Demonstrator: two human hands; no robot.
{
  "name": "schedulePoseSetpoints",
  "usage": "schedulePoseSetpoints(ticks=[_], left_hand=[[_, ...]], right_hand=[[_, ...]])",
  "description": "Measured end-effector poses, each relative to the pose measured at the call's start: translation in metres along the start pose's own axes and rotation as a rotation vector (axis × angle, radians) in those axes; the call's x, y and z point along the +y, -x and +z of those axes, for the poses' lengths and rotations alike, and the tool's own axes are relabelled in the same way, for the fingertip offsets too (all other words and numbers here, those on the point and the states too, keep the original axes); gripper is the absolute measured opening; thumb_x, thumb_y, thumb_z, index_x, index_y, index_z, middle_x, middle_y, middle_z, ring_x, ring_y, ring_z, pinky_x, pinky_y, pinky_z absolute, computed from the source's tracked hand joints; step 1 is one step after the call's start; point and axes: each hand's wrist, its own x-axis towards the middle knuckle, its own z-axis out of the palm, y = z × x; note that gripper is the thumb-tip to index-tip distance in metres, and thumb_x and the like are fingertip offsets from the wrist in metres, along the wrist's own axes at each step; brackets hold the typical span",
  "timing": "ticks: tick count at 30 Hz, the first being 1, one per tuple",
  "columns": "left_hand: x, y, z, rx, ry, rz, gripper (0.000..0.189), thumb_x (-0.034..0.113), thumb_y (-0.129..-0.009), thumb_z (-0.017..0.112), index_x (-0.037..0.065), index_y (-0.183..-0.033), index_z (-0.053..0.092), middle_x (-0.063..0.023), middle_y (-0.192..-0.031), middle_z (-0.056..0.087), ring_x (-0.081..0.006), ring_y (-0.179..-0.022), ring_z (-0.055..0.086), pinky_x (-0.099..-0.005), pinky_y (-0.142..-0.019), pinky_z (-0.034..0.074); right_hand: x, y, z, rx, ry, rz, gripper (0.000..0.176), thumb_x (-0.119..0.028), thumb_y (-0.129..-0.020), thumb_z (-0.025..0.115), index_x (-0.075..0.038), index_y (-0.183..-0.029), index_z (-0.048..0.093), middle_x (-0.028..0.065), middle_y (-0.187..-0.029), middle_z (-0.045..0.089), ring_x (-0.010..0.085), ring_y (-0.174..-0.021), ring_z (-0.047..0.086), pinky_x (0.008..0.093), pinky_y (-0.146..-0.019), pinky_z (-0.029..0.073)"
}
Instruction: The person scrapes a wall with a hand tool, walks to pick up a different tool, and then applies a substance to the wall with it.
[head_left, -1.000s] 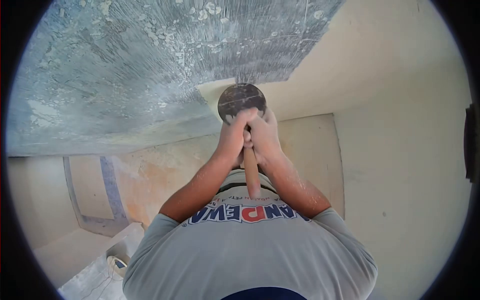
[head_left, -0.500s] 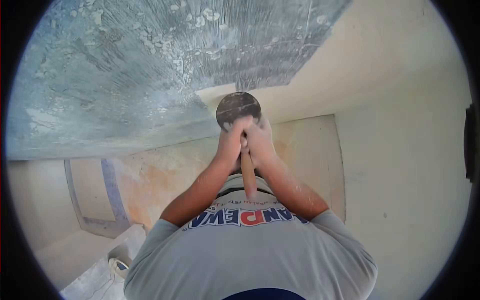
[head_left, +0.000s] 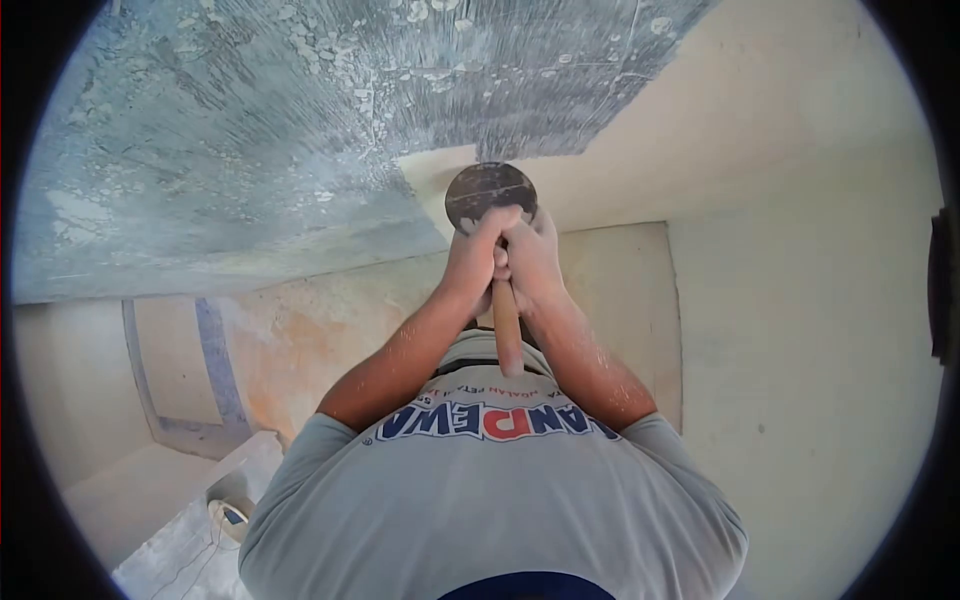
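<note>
Both my hands grip one tool with a wooden handle (head_left: 508,330) and a round, dark, scuffed head (head_left: 490,190). My left hand (head_left: 474,258) is wrapped around it from the left, and my right hand (head_left: 534,258) closes over it from the right, the two pressed together just behind the head. The handle's end points back toward my chest. Pale dust coats my hands and forearms. In the view the head overlaps the edge of the blue-grey, flaking surface (head_left: 290,130) and a cream patch (head_left: 432,175); whether it touches cannot be made out.
A plain cream surface (head_left: 800,330) fills the right side. At the lower left, a pale round container (head_left: 230,520) stands on a whitish ledge (head_left: 185,545), with thin cords beside it. A dark object (head_left: 938,285) sits at the far right edge. Orange stains mark the beige area (head_left: 300,350).
The tool and both hands appear higher and slightly farther right. The surroundings have also shifted upward in view, so part of this is camera movement. My grip looks the same.
</note>
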Motion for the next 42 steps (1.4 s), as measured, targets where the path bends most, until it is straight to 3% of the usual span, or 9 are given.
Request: schedulePoseSetpoints(ticks=[9,12,16,18,22,26,34,37,42], left_hand=[[0.011,0.028,0.014,-0.02,-0.037,0.048,0.028,0.032,-0.086,0.069,0.019,-0.07,0.051,0.0086,-0.055,0.038,-0.0046,-0.044,0.034,-0.0237,-0.042,0.025],[-0.007,-0.028,-0.015,-0.102,0.056,0.064,0.029,0.032,-0.085,0.069,0.019,-0.067,0.051,0.0094,-0.054,0.036,-0.0046,-0.043,0.033,-0.0245,-0.041,0.024],[0.018,0.026,0.015,-0.005,-0.024,0.091,0.023,0.032,-0.085,0.07,0.017,-0.075,0.055,0.0087,-0.06,0.042,-0.0035,-0.045,0.034,-0.0221,-0.041,0.026],[0.031,0.049,0.029,-0.06,-0.012,0.098,0.022,0.032,-0.085,0.07,0.016,-0.078,0.056,0.0081,-0.063,0.044,-0.003,-0.047,0.036,-0.0214,-0.042,0.028],[0.017,-0.001,0.007,-0.109,0.079,0.025,0.022,0.031,-0.085,0.07,0.016,-0.08,0.055,0.0077,-0.062,0.043,-0.0036,-0.046,0.037,-0.0216,-0.043,0.029],[0.035,0.047,0.031,-0.009,-0.039,0.078,0.025,0.032,-0.085,0.069,0.017,-0.075,0.052,0.0084,-0.059,0.04,-0.0043,-0.045,0.036,-0.0223,-0.043,0.026],[0.041,0.06,0.041,-0.022,-0.009,0.122,0.023,0.031,-0.086,0.068,0.016,-0.076,0.054,0.008,-0.057,0.041,-0.0041,-0.045,0.036,-0.0223,-0.042,0.026],[0.022,0.004,0.007,-0.124,0.062,0.056,0.022,0.03,-0.087,0.068,0.015,-0.077,0.055,0.0084,-0.056,0.039,-0.0039,-0.045,0.034,-0.023,-0.041,0.025],[0.032,0.05,0.03,-0.046,-0.044,0.092,0.031,0.034,-0.085,0.068,0.018,-0.066,0.048,0.0083,-0.056,0.038,-0.0037,-0.046,0.035,-0.0235,-0.042,0.025]], right_hand=[[-0.013,0.019,0.013,0.028,0.052,-0.025,0.007,-0.004,-0.089,0.053,-0.003,-0.082,0.055,0.0002,-0.061,0.053,0.0063,-0.041,0.045,0.0204,-0.033,0.03],[0.023,-0.027,-0.016,0.096,0.002,0.022,0.005,-0.004,-0.088,0.052,-0.004,-0.084,0.055,-0.0011,-0.061,0.051,0.0059,-0.041,0.042,0.0215,-0.034,0.027],[-0.01,0.015,0.016,-0.002,-0.035,-0.037,0.011,-0.008,-0.09,0.056,-0.005,-0.079,0.055,0.0008,-0.06,0.052,0.0077,-0.042,0.046,0.0225,-0.035,0.031],[-0.026,0.033,0.03,-0.005,-0.026,-0.083,0.003,-0.001,-0.089,0.052,-0.002,-0.092,0.053,0.0015,-0.065,0.053,0.0052,-0.044,0.046,0.0197,-0.033,0.029],[-0.01,-0.006,0.01,0.001,-0.065,0.024,0.003,-0.001,-0.089,0.051,-0.003,-0.087,0.049,0.0026,-0.066,0.054,0.0053,-0.043,0.045,0.0197,-0.034,0.029],[-0.032,0.031,0.035,-0.063,-0.037,-0.07,0.006,0.0,-0.088,0.049,-0.002,-0.084,0.052,0.0023,-0.064,0.053,0.005,-0.041,0.044,0.0195,-0.032,0.029],[-0.042,0.044,0.046,-0.001,-0.006,-0.063,0.004,-0.002,-0.089,0.052,-0.003,-0.085,0.051,0.0006,-0.064,0.052,0.005,-0.04,0.043,0.0204,-0.033,0.03],[-0.01,-0.004,0.015,0.019,-0.046,-0.029,0.005,-0.003,-0.09,0.052,-0.002,-0.085,0.055,0.0011,-0.065,0.054,0.0051,-0.041,0.044,0.02,-0.032,0.029],[-0.032,0.037,0.036,-0.02,0.014,-0.074,0.01,-0.004,-0.089,0.054,-0.004,-0.079,0.051,-0.0003,-0.062,0.05,0.0047,-0.043,0.041,0.0207,-0.036,0.028]])
